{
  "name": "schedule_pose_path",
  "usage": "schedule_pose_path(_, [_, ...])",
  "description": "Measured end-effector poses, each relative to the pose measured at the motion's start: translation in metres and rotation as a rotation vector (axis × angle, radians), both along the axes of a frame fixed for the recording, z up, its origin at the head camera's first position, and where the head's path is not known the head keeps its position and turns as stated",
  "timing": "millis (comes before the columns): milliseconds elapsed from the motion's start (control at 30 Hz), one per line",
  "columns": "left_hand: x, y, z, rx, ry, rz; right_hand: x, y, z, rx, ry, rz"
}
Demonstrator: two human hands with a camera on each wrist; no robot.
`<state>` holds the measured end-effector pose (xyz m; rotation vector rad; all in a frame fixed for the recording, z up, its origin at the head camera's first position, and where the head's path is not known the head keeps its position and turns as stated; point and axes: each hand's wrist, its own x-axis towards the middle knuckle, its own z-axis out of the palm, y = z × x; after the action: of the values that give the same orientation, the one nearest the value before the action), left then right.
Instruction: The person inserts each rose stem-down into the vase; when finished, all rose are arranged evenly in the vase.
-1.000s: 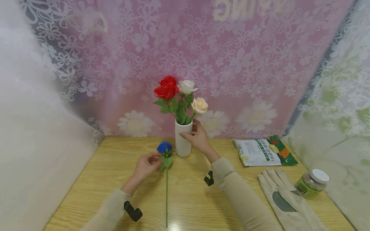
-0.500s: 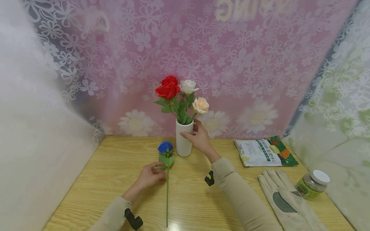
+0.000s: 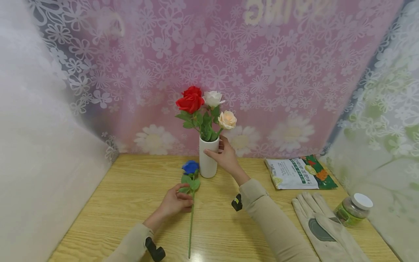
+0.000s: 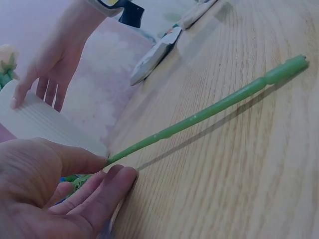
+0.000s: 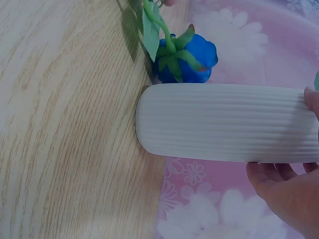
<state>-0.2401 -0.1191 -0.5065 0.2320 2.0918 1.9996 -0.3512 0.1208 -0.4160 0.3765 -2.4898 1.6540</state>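
A blue artificial rose (image 3: 190, 167) lies along the wooden table with its bloom near the vase. My left hand (image 3: 175, 201) pinches its green stem (image 4: 199, 118) just below the leaves, between thumb and fingers; the stem's lower end sticks out toward the front. My right hand (image 3: 227, 158) holds the upper right side of the white ribbed vase (image 3: 207, 165), thumb across the front and fingers round the back. Upright in the vase stand a red rose (image 3: 190, 102), a white rose (image 3: 213, 98) and a cream rose (image 3: 227, 119). Their lower stems are hidden inside it.
On the right lie a white and green printed bag (image 3: 294, 173) and a pair of pale work gloves (image 3: 322, 225). A white-lidded jar (image 3: 354, 209) stands beside the gloves. A pink floral curtain (image 3: 157, 72) hangs behind the table (image 3: 131, 193).
My left hand has slid down from beside the bloom to the stem and now pinches it. The blue rose's head has shifted slightly right. My right hand still holds the vase.
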Motion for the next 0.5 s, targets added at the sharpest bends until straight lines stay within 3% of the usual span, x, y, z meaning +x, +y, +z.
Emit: schedule_pose_path(500, [0.002,0.014,0.002,-0.054,0.021,0.037,0.0,0.0,-0.001,-0.007,-0.009,0.001])
